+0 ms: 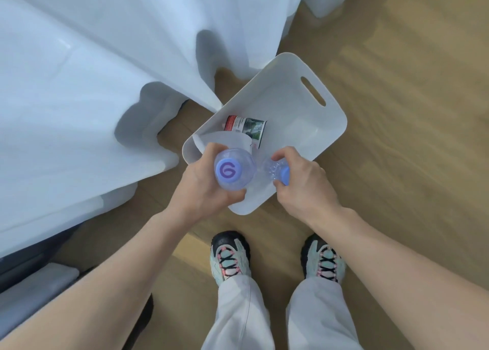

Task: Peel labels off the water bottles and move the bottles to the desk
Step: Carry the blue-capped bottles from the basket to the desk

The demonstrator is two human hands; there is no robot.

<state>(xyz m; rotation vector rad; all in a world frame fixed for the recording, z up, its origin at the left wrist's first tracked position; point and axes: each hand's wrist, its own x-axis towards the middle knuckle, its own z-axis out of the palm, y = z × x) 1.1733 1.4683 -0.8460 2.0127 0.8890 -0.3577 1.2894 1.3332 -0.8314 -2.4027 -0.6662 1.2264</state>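
Observation:
I look straight down over a white plastic basket (330, 116) on the wooden floor. My left hand (203, 191) grips an upright clear water bottle (244, 161) with a purple swirl cap (229, 171); a white label flap (227, 140) sticks out behind it. My right hand (301, 180) holds a second clear bottle (270, 169) with a blue cap (285, 175), tilted toward the first bottle. Both bottles hover over the basket's near corner. Inside the basket lies a bottle with a red and dark printed label (246, 126).
A desk draped in a white cloth (92, 71) fills the left and top of the view, its folds hanging next to the basket. My two feet in pale green laced sneakers (230, 257) stand just below the basket. Wooden floor (410, 111) spreads to the right.

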